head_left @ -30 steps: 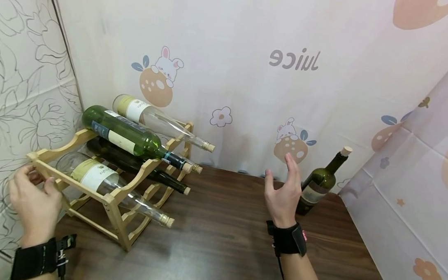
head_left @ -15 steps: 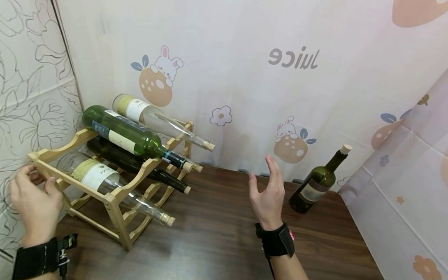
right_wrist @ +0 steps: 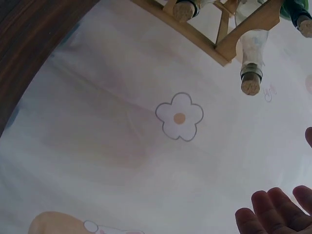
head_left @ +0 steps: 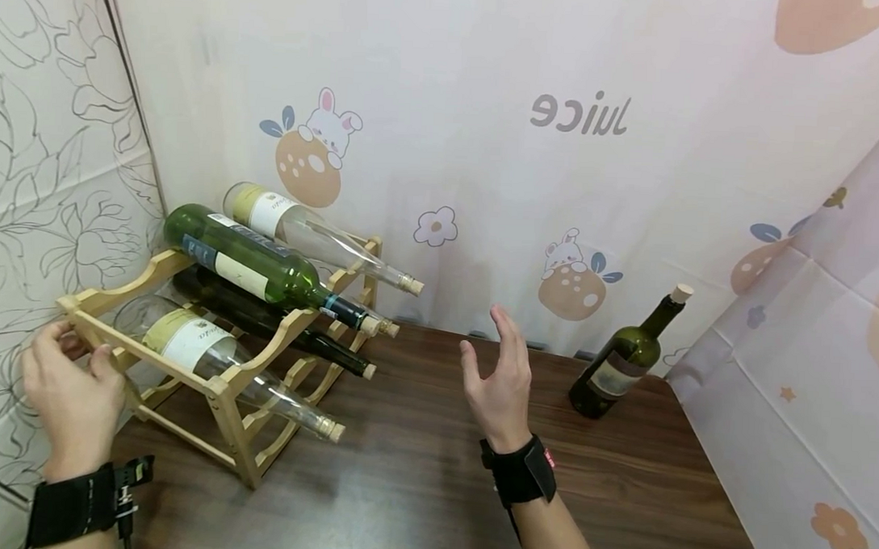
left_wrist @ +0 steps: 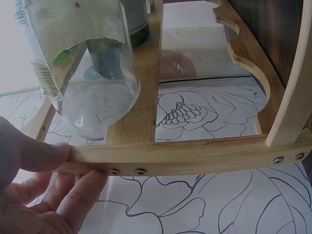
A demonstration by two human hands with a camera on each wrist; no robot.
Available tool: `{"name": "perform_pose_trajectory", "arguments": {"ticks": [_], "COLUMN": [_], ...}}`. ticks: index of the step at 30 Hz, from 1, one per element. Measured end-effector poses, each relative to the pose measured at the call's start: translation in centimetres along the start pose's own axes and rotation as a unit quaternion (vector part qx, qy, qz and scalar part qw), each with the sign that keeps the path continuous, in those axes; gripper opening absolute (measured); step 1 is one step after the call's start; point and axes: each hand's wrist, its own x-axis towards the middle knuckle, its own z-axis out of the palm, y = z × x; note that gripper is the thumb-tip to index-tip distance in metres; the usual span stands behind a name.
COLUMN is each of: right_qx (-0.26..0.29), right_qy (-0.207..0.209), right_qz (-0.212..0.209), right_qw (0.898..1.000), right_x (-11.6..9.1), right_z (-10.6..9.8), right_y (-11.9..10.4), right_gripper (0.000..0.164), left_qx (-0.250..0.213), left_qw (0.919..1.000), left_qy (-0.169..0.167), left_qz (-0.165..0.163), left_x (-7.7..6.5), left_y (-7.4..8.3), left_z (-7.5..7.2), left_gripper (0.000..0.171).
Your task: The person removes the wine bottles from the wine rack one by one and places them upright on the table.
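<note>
At the left stands a wooden wine rack with several corked bottles lying in it. My left hand grips the rack's left end; in the left wrist view the thumb and fingers lie on opposite sides of a wooden bar. A green bottle and a clear bottle lie on the top tier, with a dark bottle and another clear bottle lower down. My right hand hovers over the table between rack and standing bottle, fingers extended, holding nothing.
A dark green corked bottle stands upright at the table's back right. The dark wood table is bounded by a printed curtain behind and a patterned sheet at the left, close beside the rack.
My right hand has moved left, away from the standing bottle and towards the rack. My left hand keeps its grip on the rack, and the bottles stay in place.
</note>
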Motion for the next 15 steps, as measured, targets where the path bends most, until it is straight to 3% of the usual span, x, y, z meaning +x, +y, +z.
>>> {"name": "perform_pose_trajectory", "arguments": {"ticks": [15], "right_qx": [0.017], "right_qy": [-0.026], "right_qz": [-0.022], "right_qw": [0.999], "right_x": [-0.2], "right_z": [2.3], "right_y": [-1.5], "right_gripper": [0.065], "left_qx": [0.002], "left_qw": [0.9997], "left_qy": [-0.014], "left_qz": [-0.021], "left_x": [0.2], "left_y": [0.0], "left_z": [-0.1], "left_gripper": [0.053]}}
